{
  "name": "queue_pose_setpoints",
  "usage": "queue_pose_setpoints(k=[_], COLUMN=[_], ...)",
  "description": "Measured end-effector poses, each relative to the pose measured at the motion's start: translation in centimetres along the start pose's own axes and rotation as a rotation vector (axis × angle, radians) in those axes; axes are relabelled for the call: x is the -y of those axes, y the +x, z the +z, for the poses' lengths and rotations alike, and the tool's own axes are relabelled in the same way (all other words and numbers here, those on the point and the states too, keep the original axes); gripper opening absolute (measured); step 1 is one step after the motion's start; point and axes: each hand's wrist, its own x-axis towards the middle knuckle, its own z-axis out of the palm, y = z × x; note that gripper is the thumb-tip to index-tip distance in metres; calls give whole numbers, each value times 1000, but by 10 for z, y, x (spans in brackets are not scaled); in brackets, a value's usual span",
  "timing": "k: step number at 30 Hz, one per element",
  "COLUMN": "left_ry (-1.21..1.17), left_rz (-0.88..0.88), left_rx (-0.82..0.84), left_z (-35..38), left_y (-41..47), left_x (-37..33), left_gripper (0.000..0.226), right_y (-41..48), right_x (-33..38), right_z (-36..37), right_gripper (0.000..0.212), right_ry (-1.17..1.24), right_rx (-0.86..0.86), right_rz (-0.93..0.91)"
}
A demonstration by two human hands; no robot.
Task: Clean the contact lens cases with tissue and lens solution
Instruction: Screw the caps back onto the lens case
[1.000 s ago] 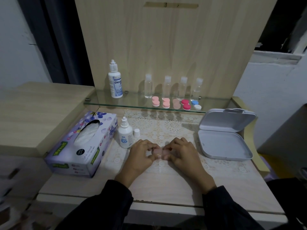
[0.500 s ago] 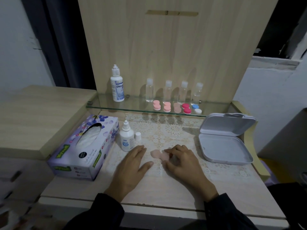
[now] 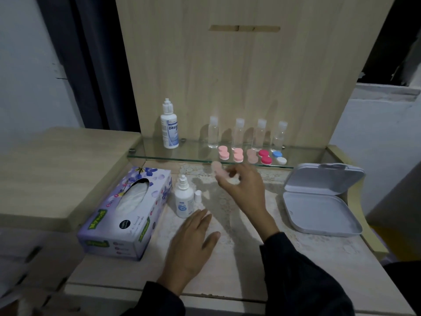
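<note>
Head view. Half a second back the pale pink lens case (image 3: 218, 170) lay on the table (image 3: 237, 277) between the two hands. Now the right hand (image 3: 246, 190) has lifted it, pinched at the fingertips, and carried it far, up to the front edge of the glass shelf (image 3: 159, 153). Case blurred.

Left hand (image 3: 193, 242) flat on the table, fingers straight, holding nothing. Its fingertips are just beside the small solution bottle (image 3: 183, 198), whose cap (image 3: 198, 196) stands off to the bottle's right. Tissue box (image 3: 127, 210) left of the bottle, neither hand on it.

Reading: this case looks done with and headed for the row of lens cases (image 3: 251, 156) on the shelf; another probably follows. Case well apart from the left hand
</note>
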Motion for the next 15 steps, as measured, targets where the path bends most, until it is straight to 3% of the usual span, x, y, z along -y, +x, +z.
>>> queue_pose_setpoints(k=[3,12,15], left_ry=[-2,19,21], left_rz=[15,29,31], left_rx=[-13,-14,-20], left_z=[1,0,1], left_y=[1,2,3], left_x=[1,2,2], left_gripper=[57,60,58], right_y=[29,64,66], right_x=[13,27,23], right_z=[16,47,47], right_gripper=[29,31,44], right_ry=[-90,-452,-465], right_rx=[-73,-58,-58], right_rz=[29,86,49])
